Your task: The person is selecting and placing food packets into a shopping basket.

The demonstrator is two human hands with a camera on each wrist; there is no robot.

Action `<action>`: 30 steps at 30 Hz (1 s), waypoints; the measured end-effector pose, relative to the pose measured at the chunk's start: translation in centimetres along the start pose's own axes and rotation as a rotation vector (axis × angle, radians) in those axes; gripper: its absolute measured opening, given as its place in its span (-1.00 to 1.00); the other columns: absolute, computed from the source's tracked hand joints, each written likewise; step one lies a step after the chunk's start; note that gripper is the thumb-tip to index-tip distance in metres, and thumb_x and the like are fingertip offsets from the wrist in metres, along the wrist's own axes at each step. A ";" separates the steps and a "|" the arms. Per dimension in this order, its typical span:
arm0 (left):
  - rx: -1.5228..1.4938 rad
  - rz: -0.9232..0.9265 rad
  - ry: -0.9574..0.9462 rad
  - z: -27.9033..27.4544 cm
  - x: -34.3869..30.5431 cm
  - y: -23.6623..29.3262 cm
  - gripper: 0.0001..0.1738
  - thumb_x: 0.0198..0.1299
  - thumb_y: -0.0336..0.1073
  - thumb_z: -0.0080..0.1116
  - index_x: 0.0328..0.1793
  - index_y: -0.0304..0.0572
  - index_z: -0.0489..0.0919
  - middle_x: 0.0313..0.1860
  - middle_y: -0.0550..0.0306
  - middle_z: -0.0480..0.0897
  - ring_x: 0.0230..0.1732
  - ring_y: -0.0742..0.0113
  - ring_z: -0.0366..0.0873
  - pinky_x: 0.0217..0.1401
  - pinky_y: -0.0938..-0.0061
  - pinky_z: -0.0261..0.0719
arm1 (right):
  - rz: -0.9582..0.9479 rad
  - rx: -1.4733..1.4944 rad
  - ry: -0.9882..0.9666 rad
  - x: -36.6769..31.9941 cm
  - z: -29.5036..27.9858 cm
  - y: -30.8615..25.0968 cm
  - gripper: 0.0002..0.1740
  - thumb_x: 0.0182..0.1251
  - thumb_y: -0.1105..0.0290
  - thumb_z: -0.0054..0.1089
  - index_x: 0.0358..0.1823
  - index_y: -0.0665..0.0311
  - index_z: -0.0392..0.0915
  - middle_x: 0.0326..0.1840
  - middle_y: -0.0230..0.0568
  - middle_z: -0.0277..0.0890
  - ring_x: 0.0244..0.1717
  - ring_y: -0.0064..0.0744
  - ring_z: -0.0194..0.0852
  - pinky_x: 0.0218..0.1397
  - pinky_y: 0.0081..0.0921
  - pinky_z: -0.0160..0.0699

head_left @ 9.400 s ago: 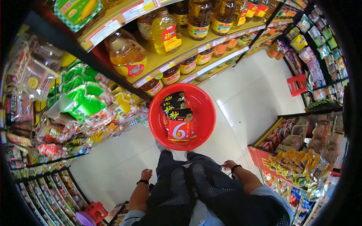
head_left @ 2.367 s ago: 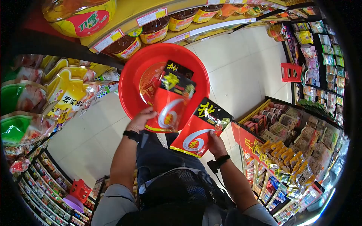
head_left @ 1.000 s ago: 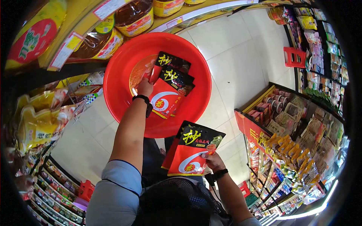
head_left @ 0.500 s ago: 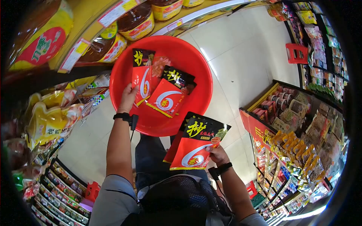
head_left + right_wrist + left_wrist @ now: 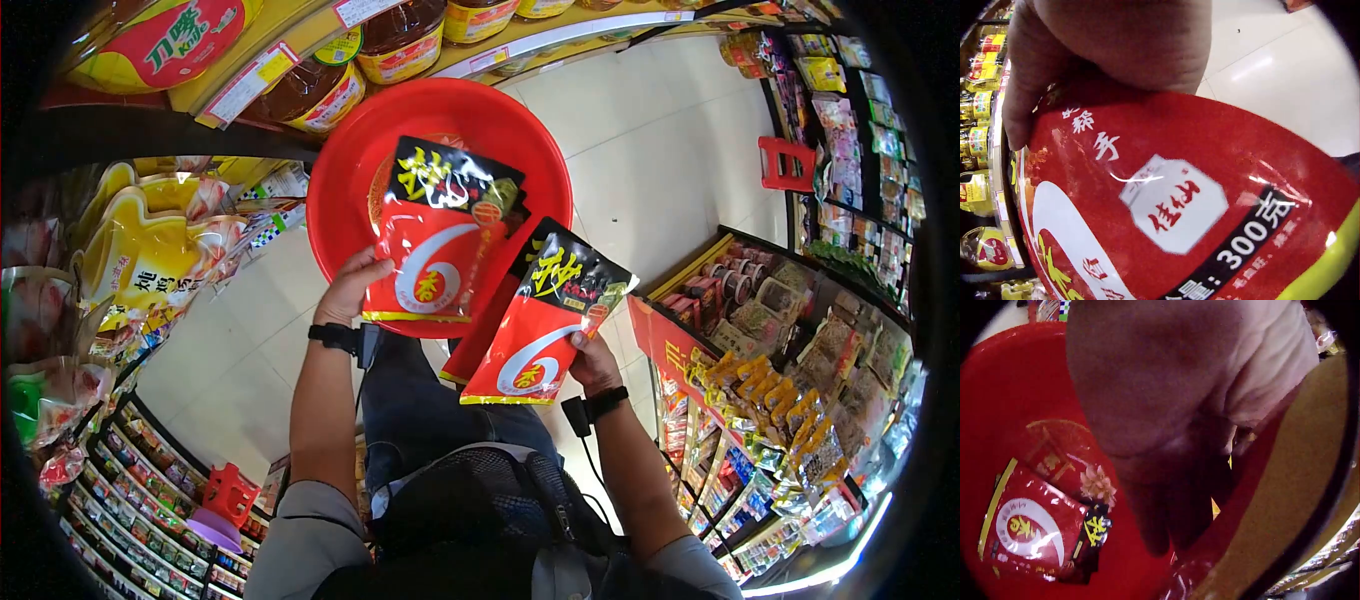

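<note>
Over the red plastic basin, my left hand pinches a red-and-black seasoning packet by its left edge, near the bottom. My right hand holds a pair of matching packets, overlapped, by their right side, in front of the basin. In the head view the left packet partly overlaps them. More of these packets lie at the bottom of the basin in the left wrist view, beside a printed flower. The right wrist view shows a packet's front close up, under the hand.
Shelves of bottled oil stand just beyond the basin. Bagged goods hang close on the left. A display stand with packaged food is on the right, and a red stool stands farther off on the tiled floor.
Both hands were empty in the oldest frame, with packets in the basin. Since half a second ago, my left hand has lifted its packet and moved it right, towards the right hand's packets.
</note>
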State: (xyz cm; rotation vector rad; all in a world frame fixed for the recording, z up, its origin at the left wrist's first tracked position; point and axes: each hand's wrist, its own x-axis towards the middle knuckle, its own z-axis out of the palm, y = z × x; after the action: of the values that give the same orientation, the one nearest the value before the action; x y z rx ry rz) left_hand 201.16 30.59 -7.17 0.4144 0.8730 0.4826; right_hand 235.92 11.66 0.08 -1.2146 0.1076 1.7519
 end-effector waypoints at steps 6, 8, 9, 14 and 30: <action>0.004 -0.232 -0.328 5.8 -1.1 -4.3 -0.58 0.25 -0.38 0.11 0.25 -0.25 0.43 0.10 0.13 0.58 0.08 0.39 0.53 0.16 0.46 0.47 | -0.021 -0.022 0.049 0.1 -0.7 0.4 -0.16 -0.06 0.24 0.53 0.25 0.32 0.28 0.17 -0.20 0.46 0.21 -0.24 0.41 0.33 -0.28 0.36; 0.055 -0.240 -0.487 7.3 -1.3 -5.4 -0.62 0.29 -0.39 0.07 0.23 -0.25 0.44 0.10 0.15 0.58 0.10 0.43 0.51 0.17 0.50 0.45 | -0.013 -0.040 0.064 0.2 -2.0 1.7 -0.18 -0.05 0.25 0.52 0.24 0.31 0.30 0.17 -0.20 0.46 0.21 -0.25 0.41 0.33 -0.28 0.36; 0.066 -0.260 -0.452 8.1 -1.8 -5.5 -0.63 0.32 -0.32 0.03 0.22 -0.26 0.44 0.09 0.18 0.58 0.08 0.40 0.50 0.18 0.47 0.41 | -0.005 -0.062 0.081 0.0 -2.6 2.3 -0.21 -0.04 0.26 0.51 0.23 0.31 0.31 0.16 -0.21 0.46 0.21 -0.25 0.41 0.33 -0.28 0.36; 0.070 -0.329 -0.511 7.9 -1.9 -7.7 -0.61 0.31 -0.35 0.02 0.25 -0.27 0.42 0.15 0.18 0.54 0.13 0.42 0.46 0.22 0.46 0.38 | 0.040 -0.006 0.106 -1.5 -3.9 4.1 -0.27 0.01 0.31 0.47 0.22 0.30 0.32 0.17 -0.21 0.46 0.21 -0.27 0.41 0.34 -0.28 0.34; 0.868 0.006 -0.443 3.7 8.0 -9.2 -0.66 0.33 -0.23 0.00 0.09 -0.31 0.49 -0.15 0.09 0.64 -0.04 0.33 0.55 0.05 0.41 0.50 | 0.030 0.094 0.128 -0.6 -3.6 4.9 -0.32 0.02 0.35 0.45 0.20 0.28 0.36 0.11 -0.22 0.51 0.12 -0.28 0.49 0.25 -0.31 0.46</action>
State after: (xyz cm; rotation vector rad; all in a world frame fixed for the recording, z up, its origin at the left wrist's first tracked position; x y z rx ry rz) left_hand 210.63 27.02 -14.91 1.2657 0.6083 -0.0211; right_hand 234.73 6.74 -3.32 -1.2613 0.2822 1.6744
